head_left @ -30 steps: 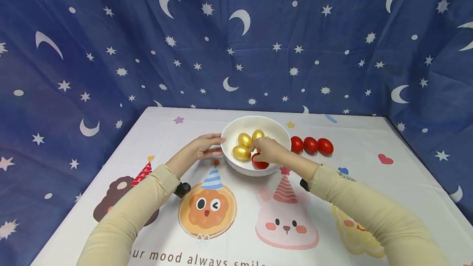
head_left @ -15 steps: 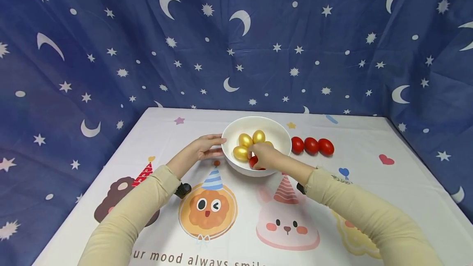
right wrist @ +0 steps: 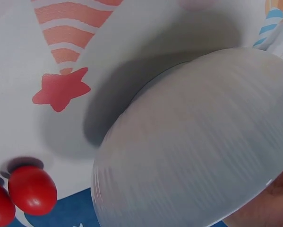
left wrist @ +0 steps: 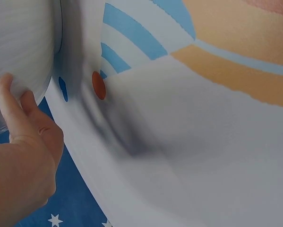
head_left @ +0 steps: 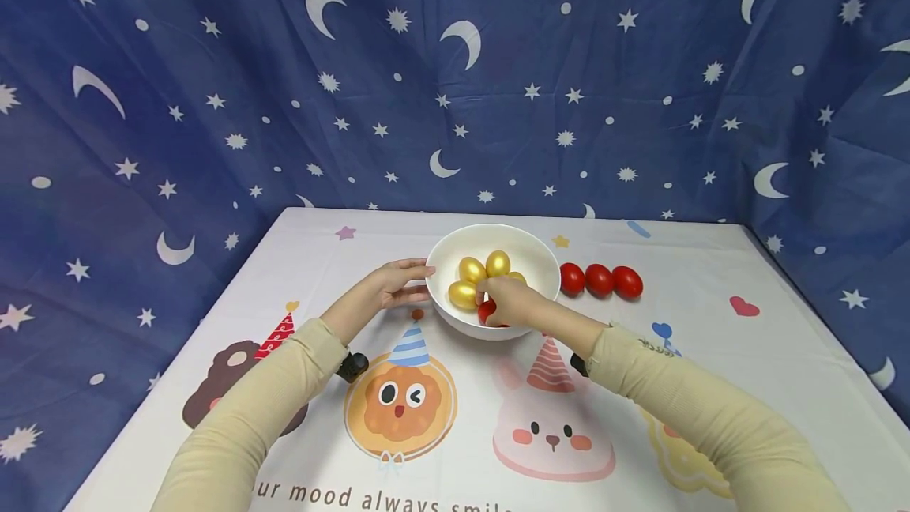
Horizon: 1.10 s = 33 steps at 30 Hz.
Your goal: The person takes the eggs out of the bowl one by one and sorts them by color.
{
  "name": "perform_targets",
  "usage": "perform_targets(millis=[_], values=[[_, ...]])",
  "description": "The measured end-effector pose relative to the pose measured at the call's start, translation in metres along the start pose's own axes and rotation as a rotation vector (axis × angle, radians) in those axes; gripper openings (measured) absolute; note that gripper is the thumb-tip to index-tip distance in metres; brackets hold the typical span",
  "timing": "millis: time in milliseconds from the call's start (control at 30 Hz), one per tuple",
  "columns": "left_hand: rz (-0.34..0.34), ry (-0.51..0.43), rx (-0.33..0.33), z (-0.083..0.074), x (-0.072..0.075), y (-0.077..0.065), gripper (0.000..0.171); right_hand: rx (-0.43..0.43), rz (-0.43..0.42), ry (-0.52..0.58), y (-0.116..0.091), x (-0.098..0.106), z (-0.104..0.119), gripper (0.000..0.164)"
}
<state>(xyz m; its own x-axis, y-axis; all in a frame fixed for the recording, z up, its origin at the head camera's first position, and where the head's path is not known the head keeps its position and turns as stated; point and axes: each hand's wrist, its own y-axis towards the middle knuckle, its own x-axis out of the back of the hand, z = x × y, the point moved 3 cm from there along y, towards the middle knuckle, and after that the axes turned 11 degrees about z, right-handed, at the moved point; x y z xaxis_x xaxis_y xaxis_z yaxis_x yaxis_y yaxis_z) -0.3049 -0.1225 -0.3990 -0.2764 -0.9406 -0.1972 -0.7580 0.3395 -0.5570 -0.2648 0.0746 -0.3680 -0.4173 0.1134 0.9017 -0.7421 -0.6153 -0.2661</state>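
Note:
In the head view a white bowl (head_left: 529,247) stands on the table with several golden eggs (head_left: 472,270) and a red egg (head_left: 486,311) in it. My left hand (head_left: 394,281) touches the bowl's left side, its fingers fairly straight; the left wrist view has these fingers (left wrist: 8,94) lying on the outer wall. Inside the bowl, near its front, my right hand (head_left: 513,301) grips the red egg, hiding part of it and of a golden egg. From the right wrist the bowl's wall (right wrist: 193,142) hides most of that hand.
Three red eggs (head_left: 599,280) lie in a row on the table, just right of the bowl. A blue curtain (head_left: 398,117) with moons and stars hangs behind the table. The white tablecloth (head_left: 341,283) carries cartoon prints.
My right hand and the red egg have shifted slightly left within the bowl, baring another golden egg behind the hand. The left hand and the bowl have stayed put.

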Motion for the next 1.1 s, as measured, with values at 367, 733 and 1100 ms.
perform_targets(millis=[367, 733, 1100], values=[[0.0, 0.007, -0.006, 0.001, 0.0, 0.0, 0.057, 0.027, -0.033, 0.013, -0.007, 0.005, 0.001, 0.022], [-0.003, 0.014, -0.008, -0.001, -0.001, -0.003, 0.056, -0.016, -0.071, 0.095, -0.01, 0.006, -0.002, 0.031], [-0.003, 0.027, -0.013, 0.001, 0.0, 0.0, 0.056, -0.082, -0.206, 0.219, -0.02, 0.005, -0.008, 0.031]])
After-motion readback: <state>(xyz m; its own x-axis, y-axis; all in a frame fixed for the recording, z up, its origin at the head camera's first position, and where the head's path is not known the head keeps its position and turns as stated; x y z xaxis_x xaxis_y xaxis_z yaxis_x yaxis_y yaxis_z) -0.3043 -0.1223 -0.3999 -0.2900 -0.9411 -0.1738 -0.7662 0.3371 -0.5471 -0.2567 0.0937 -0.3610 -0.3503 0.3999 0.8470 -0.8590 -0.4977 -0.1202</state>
